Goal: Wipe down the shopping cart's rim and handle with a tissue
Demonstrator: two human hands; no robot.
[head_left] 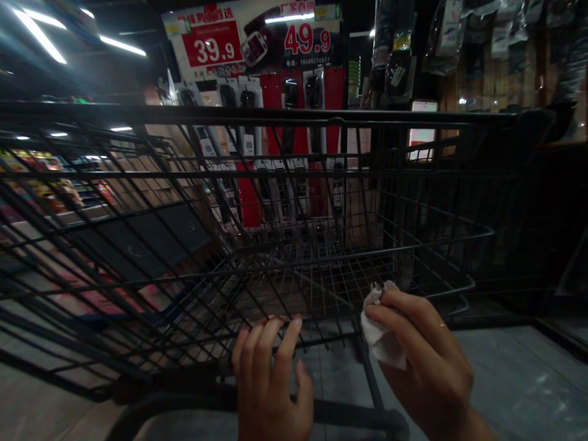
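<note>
A dark wire shopping cart [294, 115] stands side-on before me, its mesh filling much of the view. At the lower edge of that mesh is my left hand [271, 380], fingers extended and somewhat spread, with the tips at the wires; it holds nothing that I can see. My right hand [427, 361] is closed in a pinch on a crumpled white tissue [383, 340]. The tissue is bunched at the fingertips, close to the bars at the cart's lower right. Below both hands runs the cart's thick lower frame tube [351, 416].
Behind the cart, packaged belts hang on a display rack [288, 122] under a price sign [211, 46]. A lit phone-like screen [422, 122] stands at right. A dark flat panel [142, 239] shows through the mesh at left. Grey tiled floor [519, 373] lies at right.
</note>
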